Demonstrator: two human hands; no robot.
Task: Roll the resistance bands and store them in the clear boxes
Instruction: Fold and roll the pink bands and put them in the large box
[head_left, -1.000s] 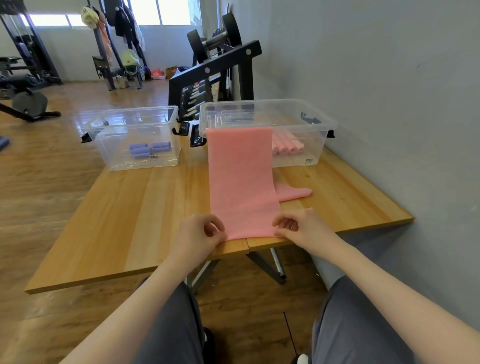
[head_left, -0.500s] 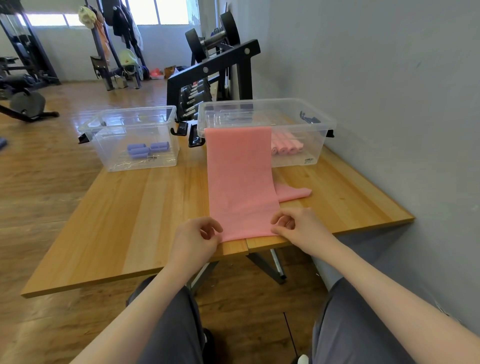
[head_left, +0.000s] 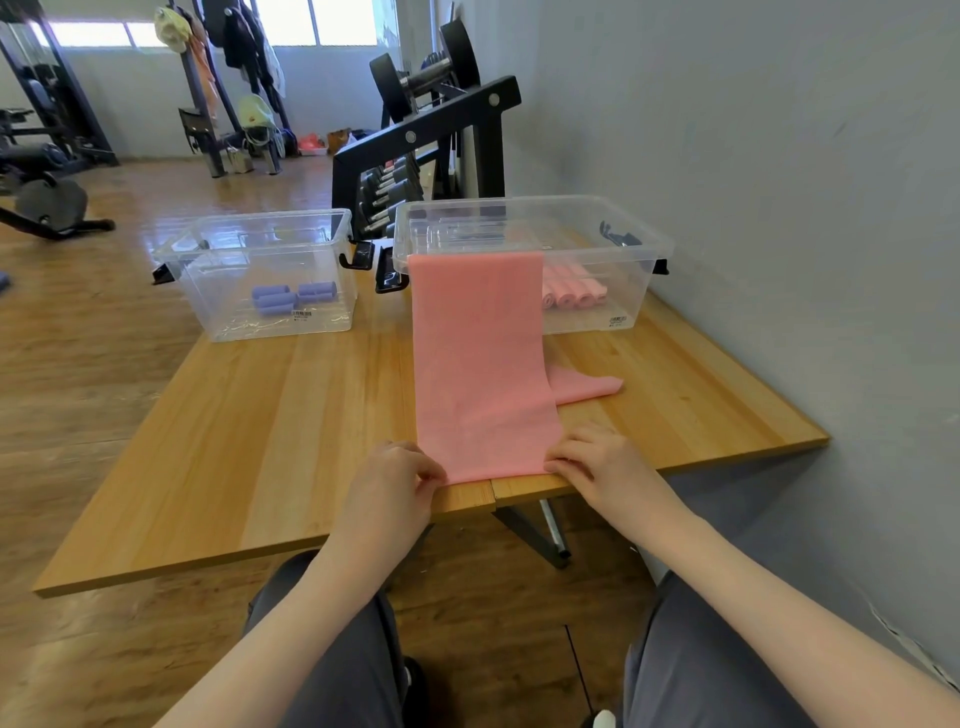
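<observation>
A long pink resistance band (head_left: 480, 364) lies flat on the wooden table (head_left: 260, 415), its far end draped over the rim of the right clear box (head_left: 634, 244). My left hand (head_left: 395, 488) pinches the band's near left corner at the table's front edge. My right hand (head_left: 602, 467) pinches its near right corner. Several rolled pink bands (head_left: 574, 293) lie inside the right box. The left clear box (head_left: 208, 249) holds three rolled purple bands (head_left: 291, 297). A second pink piece (head_left: 587, 387) sticks out from under the band on the right.
A black dumbbell rack (head_left: 426, 140) stands right behind the boxes. A grey wall (head_left: 779, 208) runs along the table's right side. Gym machines and a coat stand are far back on the wooden floor. My knees in grey trousers are below the table edge.
Both hands have stayed at the band's near corners, with the fingers closing a little tighter on them. The band has not rolled.
</observation>
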